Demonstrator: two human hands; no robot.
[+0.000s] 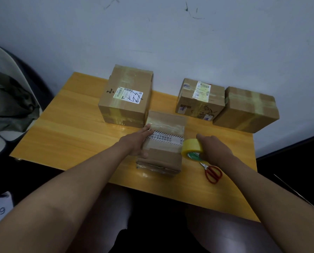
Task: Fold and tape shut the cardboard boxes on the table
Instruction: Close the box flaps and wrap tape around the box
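Box in hand: the box (161, 143) lay near the front middle of the table (61, 139), its top flaps down and a striped printed strip running across the top.
Left hand: the left hand (137, 143) lay flat on the left part of the top, fingers straight and close together, pointing away from the person and pressing the flap down.
Right hand: the right hand (213, 148) gripped the tape (191, 149), fingers curled over the roll, which stood on edge just beside the box's right side.
Tape run: a clear band seemed to cross the top near the far edge; whether it still joined the roll could not be told.
Scissors: the scissors (212, 172) lay on the table just in front of the right hand, touching nothing else.
Other boxes: a tall box (127, 95), a labelled box (200, 99) and a flat box (247, 110) stood at the back, all looking taped already.
Risk, flaps: if the left hand eased off, the flaps would likely spring up and leave the seam gaping.
Risk, tape: a pull at an angle could wrinkle the strip or stick it to itself.
Risk, box: a hard pull on the roll could drag the light box sideways.
Risk, scissors: the right forearm could sweep the scissors off the near edge.
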